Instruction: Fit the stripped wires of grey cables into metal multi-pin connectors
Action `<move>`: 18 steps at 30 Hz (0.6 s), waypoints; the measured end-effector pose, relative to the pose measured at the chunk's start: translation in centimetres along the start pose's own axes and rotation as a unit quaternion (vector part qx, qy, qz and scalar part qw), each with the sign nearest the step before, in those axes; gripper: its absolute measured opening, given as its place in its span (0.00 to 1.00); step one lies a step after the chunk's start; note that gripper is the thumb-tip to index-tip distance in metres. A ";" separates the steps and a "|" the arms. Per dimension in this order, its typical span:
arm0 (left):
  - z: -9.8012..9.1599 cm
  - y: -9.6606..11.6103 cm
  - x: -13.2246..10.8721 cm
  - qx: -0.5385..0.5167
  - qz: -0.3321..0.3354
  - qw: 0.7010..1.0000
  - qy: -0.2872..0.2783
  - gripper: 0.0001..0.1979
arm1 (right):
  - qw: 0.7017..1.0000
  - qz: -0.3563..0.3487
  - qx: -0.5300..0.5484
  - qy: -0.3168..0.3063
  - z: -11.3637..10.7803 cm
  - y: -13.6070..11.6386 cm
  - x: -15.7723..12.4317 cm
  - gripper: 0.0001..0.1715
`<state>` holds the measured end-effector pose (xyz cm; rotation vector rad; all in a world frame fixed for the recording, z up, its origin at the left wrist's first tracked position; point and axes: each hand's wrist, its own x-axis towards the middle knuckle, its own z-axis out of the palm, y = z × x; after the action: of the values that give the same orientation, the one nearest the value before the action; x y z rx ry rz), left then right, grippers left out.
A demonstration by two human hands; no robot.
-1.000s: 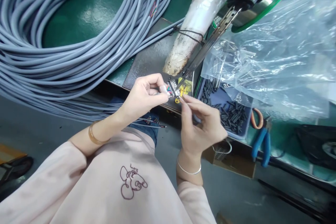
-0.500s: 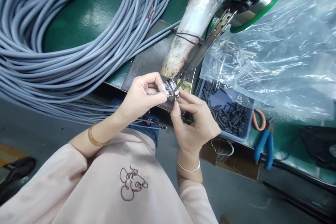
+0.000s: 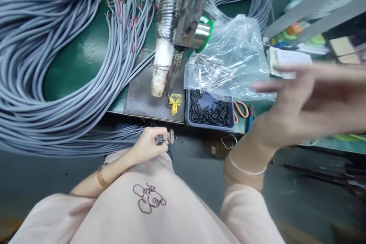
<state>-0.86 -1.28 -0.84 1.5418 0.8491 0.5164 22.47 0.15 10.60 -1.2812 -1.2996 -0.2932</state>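
Observation:
My left hand (image 3: 151, 144) is low in front of my body, fingers closed around a grey cable whose metal connector (image 3: 170, 136) sticks out to the right of the fingertips. The rest of that cable is hidden by the hand. Far to the right, my right hand (image 3: 297, 110) is raised over the bench and blurred by motion. Its fingers look stretched out and apart, and nothing shows in them. A yellow clip (image 3: 174, 106) lies on the dark metal plate (image 3: 137, 99), below the tip of a metal arm (image 3: 175, 66).
Grey cables (image 3: 85, 95) with stripped ends lie in a large bundle on the left. A wrapped hose (image 3: 162, 61) comes down over the plate. Right of it are a blue tray (image 3: 210, 124) of black sleeves, a clear plastic bag (image 3: 240, 61), a solder spool (image 3: 201, 36) and orange-handled pliers (image 3: 242, 109).
Both hands have left the spot beneath the metal arm. My left hand has come down toward my body with the connector. The right hand let go and swung far right. The view has shifted.

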 end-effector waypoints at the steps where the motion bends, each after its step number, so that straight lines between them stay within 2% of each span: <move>1: 0.2 -0.4 -0.4 0.029 0.002 0.999 -0.030 0.06 | 0.999 0.021 -0.031 -0.029 0.8 0.1 2.3 0.10; 4: 0.6 -1.5 -1.2 0.126 -0.010 0.984 -0.128 0.08 | 0.975 0.036 -0.144 -0.166 4.3 1.4 8.4 0.23; 6: 0.5 -2.1 -1.6 0.168 -0.019 0.973 -0.158 0.08 | 0.944 0.055 -0.186 -0.267 6.5 3.0 11.2 0.15; 8: 0.2 -2.6 -2.0 0.188 -0.018 0.969 -0.162 0.09 | 0.917 0.108 -0.202 -0.327 8.2 4.6 12.6 0.12; 9: 0.1 -2.8 -2.2 0.196 -0.019 0.968 -0.158 0.09 | 0.909 0.138 -0.200 -0.338 8.6 5.3 12.9 0.11; 12: -0.1 -3.5 -2.8 0.225 -0.032 0.964 -0.141 0.07 | 0.905 0.152 -0.204 -0.340 8.7 6.0 12.8 0.10; 15: -0.3 -4.1 -3.2 0.246 -0.046 0.961 -0.119 0.06 | 0.913 0.135 -0.223 -0.315 7.3 5.5 12.0 0.12; 18: -0.7 -4.4 -3.3 0.258 -0.051 0.960 -0.095 0.08 | 0.930 0.096 -0.255 -0.247 5.3 4.6 11.4 0.20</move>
<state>-4.42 -3.39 -4.49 1.9707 0.9535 0.0620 27.04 11.38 16.20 -2.0078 -1.5592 -0.1756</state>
